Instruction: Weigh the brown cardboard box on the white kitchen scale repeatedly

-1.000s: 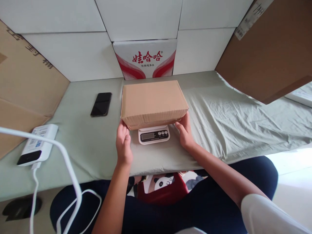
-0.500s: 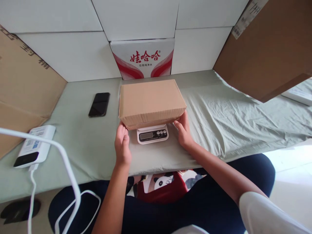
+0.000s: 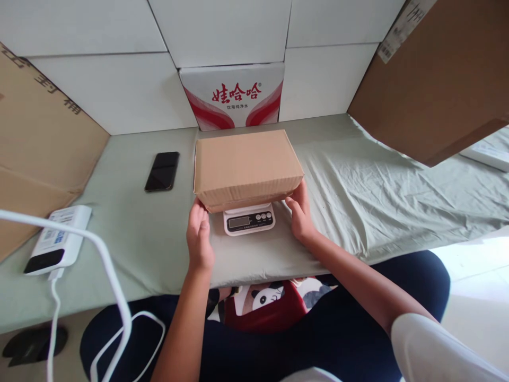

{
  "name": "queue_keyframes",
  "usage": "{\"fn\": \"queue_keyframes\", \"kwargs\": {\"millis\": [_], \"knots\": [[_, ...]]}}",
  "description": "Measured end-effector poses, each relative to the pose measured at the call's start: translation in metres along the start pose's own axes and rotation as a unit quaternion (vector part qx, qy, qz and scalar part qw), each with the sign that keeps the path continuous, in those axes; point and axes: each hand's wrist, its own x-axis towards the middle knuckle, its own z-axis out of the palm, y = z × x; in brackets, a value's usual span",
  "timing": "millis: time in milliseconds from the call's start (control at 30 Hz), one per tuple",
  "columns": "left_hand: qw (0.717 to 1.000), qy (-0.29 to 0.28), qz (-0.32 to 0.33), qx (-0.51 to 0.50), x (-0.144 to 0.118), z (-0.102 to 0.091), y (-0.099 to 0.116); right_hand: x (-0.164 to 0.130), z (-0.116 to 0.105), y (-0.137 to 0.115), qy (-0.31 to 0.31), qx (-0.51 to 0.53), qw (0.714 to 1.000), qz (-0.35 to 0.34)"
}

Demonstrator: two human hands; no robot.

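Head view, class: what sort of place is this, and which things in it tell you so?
Probably a makeshift home packing spot: a cardboard box sits on a small digital scale, on a surface covered by a green sheet, with big cartons around it.

White panel wall (image 3: 119,101), green-sheeted table (image 3: 377,196)

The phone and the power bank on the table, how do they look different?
The phone is black and flat, while the power bank is white and thicker, with a dark end. The phone lies free of any cable; the power bank has a white cable plugged into its near end. The phone lies nearer the box than the power bank. Both rest on the green cloth, left of the scale.
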Motion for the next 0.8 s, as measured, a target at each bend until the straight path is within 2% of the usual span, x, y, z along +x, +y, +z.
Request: {"fn": "queue_keyframes", "kwargs": {"millis": [800], "knots": [[1.0, -0.001, -0.01, -0.019, -0.0006, 0.0006, -0.0007, -0.0024, 0.0003, 0.006, 0.0, 0.047, 0.999, 0.021]]}}
